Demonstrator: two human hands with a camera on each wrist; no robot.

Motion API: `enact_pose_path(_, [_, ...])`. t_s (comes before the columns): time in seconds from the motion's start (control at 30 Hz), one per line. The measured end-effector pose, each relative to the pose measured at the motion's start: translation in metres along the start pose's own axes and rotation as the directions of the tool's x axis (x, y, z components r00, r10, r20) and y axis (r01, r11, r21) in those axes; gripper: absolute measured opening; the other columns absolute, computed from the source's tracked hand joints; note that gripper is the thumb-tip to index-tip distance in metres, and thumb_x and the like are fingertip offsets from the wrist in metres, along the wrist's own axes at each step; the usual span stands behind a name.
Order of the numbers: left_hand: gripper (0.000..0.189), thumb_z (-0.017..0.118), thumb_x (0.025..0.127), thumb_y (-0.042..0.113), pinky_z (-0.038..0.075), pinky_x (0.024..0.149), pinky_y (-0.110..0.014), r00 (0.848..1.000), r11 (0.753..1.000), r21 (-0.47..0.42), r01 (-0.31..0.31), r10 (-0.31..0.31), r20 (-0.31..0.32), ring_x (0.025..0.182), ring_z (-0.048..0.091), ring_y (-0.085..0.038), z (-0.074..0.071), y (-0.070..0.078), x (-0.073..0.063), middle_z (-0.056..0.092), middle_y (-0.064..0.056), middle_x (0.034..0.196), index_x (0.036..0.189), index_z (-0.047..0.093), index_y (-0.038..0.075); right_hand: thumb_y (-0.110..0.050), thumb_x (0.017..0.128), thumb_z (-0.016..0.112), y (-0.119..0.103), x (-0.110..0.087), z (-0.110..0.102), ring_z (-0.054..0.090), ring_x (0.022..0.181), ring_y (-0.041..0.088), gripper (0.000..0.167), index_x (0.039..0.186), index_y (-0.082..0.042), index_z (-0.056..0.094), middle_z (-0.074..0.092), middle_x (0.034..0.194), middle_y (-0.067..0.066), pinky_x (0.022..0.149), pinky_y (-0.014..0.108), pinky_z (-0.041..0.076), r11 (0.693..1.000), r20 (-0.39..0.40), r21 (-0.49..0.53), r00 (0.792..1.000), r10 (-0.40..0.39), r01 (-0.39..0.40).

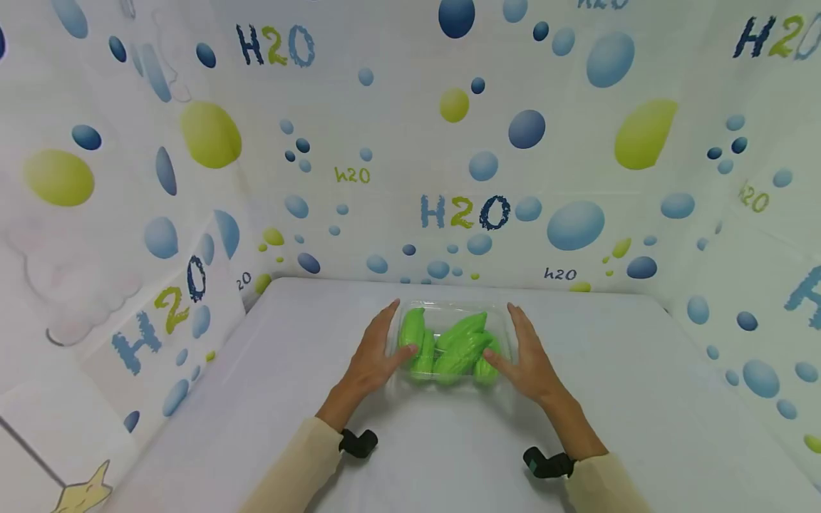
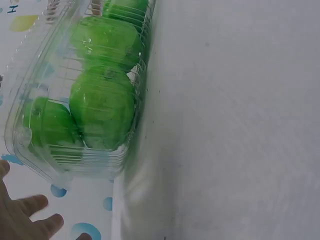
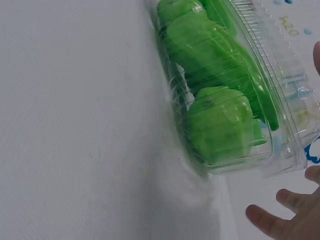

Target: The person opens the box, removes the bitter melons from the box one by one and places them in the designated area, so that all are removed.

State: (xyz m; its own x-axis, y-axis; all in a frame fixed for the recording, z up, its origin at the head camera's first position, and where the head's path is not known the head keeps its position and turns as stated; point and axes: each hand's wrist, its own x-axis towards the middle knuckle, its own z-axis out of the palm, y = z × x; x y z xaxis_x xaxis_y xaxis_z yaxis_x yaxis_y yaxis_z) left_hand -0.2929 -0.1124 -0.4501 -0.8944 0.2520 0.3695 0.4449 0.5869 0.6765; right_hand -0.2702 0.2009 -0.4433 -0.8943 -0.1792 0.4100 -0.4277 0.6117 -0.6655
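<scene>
A clear plastic box (image 1: 455, 305) sits on the white table, holding several glossy green, elongated, gourd-like pieces (image 1: 460, 353). Their exact kind is hard to tell through the ribbed plastic. At the box's left end is my left hand (image 1: 373, 356), fingers extended and thumb toward the near left corner. My right hand (image 1: 531, 365) mirrors it at the right end. Both wrist views show spread fingers near the ends of the box, with a gap between the visible fingertips and the plastic. Whether either thumb touches the box cannot be told.
The white tabletop (image 1: 449, 442) runs back to a wall cloth (image 1: 398, 128) printed with blue and green drops and H2O lettering. Similar cloth hangs at the left and right. Each wrist wears a small black camera (image 1: 358, 443).
</scene>
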Motion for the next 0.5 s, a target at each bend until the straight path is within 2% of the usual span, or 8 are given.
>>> enact_pose_path(0.17, [0.092, 0.059, 0.094, 0.053, 0.021, 0.119, -0.065, 0.995, 0.989, -0.102, 0.103, -0.102, 0.012, 0.153, 0.022, -0.038, 0.0039, -0.0057, 0.0004, 0.022, -0.016, 0.167, 0.165, 0.011, 0.019, -0.038, 0.094, 0.069, 0.0057, -0.0037, 0.0026, 0.021, 0.148, 0.051, 0.099, 0.164, -0.011, 0.004, 0.007, 0.169, 0.018, 0.11, 0.073, 0.03, 0.978, 0.063, 0.144, 0.988, 0.143, -0.151])
enact_pose_path(0.3, [0.094, 0.056, 0.095, 0.053, 0.019, 0.118, -0.068, 0.985, 0.96, -0.221, 0.17, -0.16, 0.06, 0.151, 0.022, -0.043, 0.0051, -0.0077, 0.0012, 0.025, -0.023, 0.164, 0.164, 0.006, 0.013, -0.037, 0.095, 0.068, 0.0063, -0.0033, 0.0023, 0.023, 0.147, 0.052, 0.1, 0.164, -0.015, -0.001, 0.008, 0.169, 0.02, 0.11, 0.073, 0.03, 0.941, 0.113, 0.244, 0.971, 0.211, -0.233])
enact_pose_path(0.4, [0.093, 0.054, 0.096, 0.051, 0.022, 0.117, -0.068, 0.973, 0.919, -0.323, 0.226, -0.198, 0.117, 0.151, 0.023, -0.045, 0.005, -0.0069, 0.0047, 0.027, -0.024, 0.163, 0.164, 0.004, 0.012, -0.034, 0.096, 0.068, 0.0066, -0.0015, 0.002, 0.021, 0.149, 0.05, 0.099, 0.164, -0.013, -0.001, 0.01, 0.169, 0.021, 0.114, 0.07, 0.027, 0.906, 0.14, 0.318, 0.959, 0.247, -0.28])
enact_pose_path(0.5, [0.089, 0.052, 0.095, 0.043, 0.022, 0.118, -0.067, 0.956, 0.837, -0.464, 0.29, -0.233, 0.178, 0.151, 0.022, -0.046, 0.0056, -0.0087, 0.0092, 0.024, -0.025, 0.164, 0.164, 0.006, 0.01, -0.032, 0.096, 0.069, 0.0071, 0.0002, 0.0033, 0.018, 0.151, 0.048, 0.098, 0.163, -0.008, 0.002, 0.009, 0.169, 0.019, 0.117, 0.066, 0.025, 0.874, 0.16, 0.375, 0.95, 0.267, -0.309])
